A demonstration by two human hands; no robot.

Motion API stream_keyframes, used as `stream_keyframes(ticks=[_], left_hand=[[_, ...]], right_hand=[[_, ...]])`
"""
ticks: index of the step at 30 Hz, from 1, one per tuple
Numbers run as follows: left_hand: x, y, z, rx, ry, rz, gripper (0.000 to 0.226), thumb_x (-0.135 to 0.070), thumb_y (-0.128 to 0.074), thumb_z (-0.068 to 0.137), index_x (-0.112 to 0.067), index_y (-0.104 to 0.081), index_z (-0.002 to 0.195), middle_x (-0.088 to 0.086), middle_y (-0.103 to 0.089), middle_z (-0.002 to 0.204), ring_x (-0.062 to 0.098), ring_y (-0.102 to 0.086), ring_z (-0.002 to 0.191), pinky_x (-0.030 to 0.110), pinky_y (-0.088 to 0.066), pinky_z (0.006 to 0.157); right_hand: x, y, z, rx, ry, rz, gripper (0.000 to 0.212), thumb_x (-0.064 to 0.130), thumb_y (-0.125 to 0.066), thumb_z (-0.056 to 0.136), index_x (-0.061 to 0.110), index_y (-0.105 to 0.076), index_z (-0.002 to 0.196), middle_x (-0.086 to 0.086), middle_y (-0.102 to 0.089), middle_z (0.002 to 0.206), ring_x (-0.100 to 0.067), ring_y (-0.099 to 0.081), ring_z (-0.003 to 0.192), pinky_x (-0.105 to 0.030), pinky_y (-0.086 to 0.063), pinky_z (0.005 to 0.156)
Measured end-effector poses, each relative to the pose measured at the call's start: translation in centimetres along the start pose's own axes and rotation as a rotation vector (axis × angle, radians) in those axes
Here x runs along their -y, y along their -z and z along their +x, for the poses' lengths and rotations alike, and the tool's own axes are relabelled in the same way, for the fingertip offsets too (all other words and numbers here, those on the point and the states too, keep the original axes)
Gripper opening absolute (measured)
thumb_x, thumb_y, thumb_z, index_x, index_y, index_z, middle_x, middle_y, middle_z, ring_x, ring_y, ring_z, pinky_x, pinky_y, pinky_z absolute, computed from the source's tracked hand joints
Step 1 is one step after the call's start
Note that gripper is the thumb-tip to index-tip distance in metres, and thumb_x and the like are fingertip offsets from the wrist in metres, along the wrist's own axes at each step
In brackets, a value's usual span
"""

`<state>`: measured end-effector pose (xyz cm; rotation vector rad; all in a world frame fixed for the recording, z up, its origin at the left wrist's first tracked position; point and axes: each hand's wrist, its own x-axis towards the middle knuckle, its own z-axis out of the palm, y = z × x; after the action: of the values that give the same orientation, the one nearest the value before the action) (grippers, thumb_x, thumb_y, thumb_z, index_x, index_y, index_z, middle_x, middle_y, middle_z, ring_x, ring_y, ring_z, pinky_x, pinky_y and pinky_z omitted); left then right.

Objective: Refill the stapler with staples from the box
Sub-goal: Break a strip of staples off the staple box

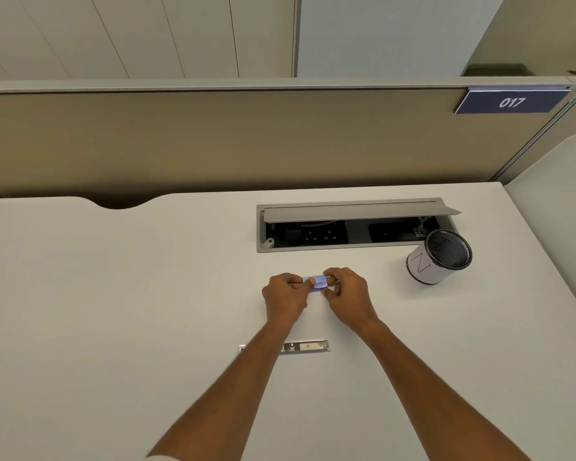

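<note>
Left hand (pixel 285 292) and right hand (pixel 345 291) pinch the staple box (pixel 318 283) by its ends. It is probably light, stiff cardboard. The stapler (pixel 305 346) lies at 6 o'clock.

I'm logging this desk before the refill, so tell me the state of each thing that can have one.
staple box: held by both hands, open or closed unclear
left hand: grips the box's left end
right hand: pinches its right end
stapler: lying flat, untouched
cable hatch lid: raised open
pen cup: looks empty
</note>
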<state>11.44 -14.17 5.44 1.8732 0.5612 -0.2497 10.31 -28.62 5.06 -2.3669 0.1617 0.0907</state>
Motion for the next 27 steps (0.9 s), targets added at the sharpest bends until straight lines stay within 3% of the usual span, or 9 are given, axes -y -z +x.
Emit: stream_keyframes(ticks=[4, 7, 11, 14, 19, 27], left_hand=[[-0.4, -0.2, -0.3, -0.013, 0.048, 0.003, 0.017, -0.019, -0.089, 0.081, -0.011, -0.073, 0.084, 0.01, -0.078, 0.076, 0.022, -0.067, 0.051, 0.037, -0.065, 0.062], [-0.4, -0.2, -0.2, -0.023, 0.097, -0.023, 0.018, -0.017, -0.09, 0.078, -0.016, -0.073, 0.075, 0.013, -0.077, 0.072, 0.019, -0.061, 0.046, 0.026, -0.057, 0.051], [-0.3, -0.2, 0.1, 0.004, 0.14, -0.072, 0.012, -0.015, -0.089, 0.08, -0.01, -0.078, 0.083, 0.009, -0.072, 0.066, 0.011, -0.056, 0.04, 0.014, -0.044, 0.035], [-0.3, 0.0, 0.4, 0.028, 0.142, -0.076, 0.012, -0.016, -0.087, 0.083, -0.007, -0.08, 0.089, 0.01, -0.071, 0.069, 0.014, -0.055, 0.045, 0.017, -0.046, 0.038], [-0.1, 0.4, 1.4, 0.045, 0.135, -0.069, 0.018, -0.018, -0.083, 0.086, -0.011, -0.081, 0.102, 0.017, -0.076, 0.096, 0.018, -0.055, 0.057, 0.022, -0.043, 0.048], [0.6, 1.4, 1.8, 0.067, 0.114, -0.085, 0.019, -0.019, -0.083, 0.087, -0.009, -0.081, 0.104, 0.014, -0.073, 0.082, 0.017, -0.054, 0.052, 0.022, -0.046, 0.043]], right_hand=[[0.0, 0.2, -0.1, -0.007, 0.01, 0.023, 0.031, 0.01, -0.075, 0.089, 0.001, -0.068, 0.118, -0.016, -0.072, 0.117, -0.026, -0.067, 0.1, -0.016, -0.045, 0.083], [-0.2, 0.4, -0.3, -0.009, 0.014, 0.035, 0.036, 0.013, -0.076, 0.088, 0.003, -0.068, 0.122, -0.015, -0.071, 0.122, -0.026, -0.068, 0.105, -0.017, -0.046, 0.087], [-0.4, 0.3, -0.4, -0.018, 0.012, 0.052, 0.04, 0.016, -0.077, 0.088, 0.004, -0.068, 0.125, -0.016, -0.071, 0.122, -0.025, -0.068, 0.105, -0.02, -0.048, 0.088], [-0.6, 0.3, -0.3, -0.012, 0.008, 0.048, 0.037, 0.014, -0.078, 0.087, 0.004, -0.069, 0.122, -0.016, -0.072, 0.116, -0.017, -0.063, 0.095, -0.017, -0.05, 0.083], [-0.7, 0.6, 0.0, 0.02, 0.027, 0.016, 0.033, 0.013, -0.079, 0.086, 0.004, -0.072, 0.118, -0.014, -0.071, 0.104, -0.015, -0.058, 0.083, -0.006, -0.044, 0.068], [-1.1, 1.7, 0.4, 0.077, 0.118, -0.053, 0.031, 0.011, -0.078, 0.087, 0.006, -0.072, 0.117, -0.012, -0.069, 0.098, -0.018, -0.058, 0.08, -0.011, -0.046, 0.068]])
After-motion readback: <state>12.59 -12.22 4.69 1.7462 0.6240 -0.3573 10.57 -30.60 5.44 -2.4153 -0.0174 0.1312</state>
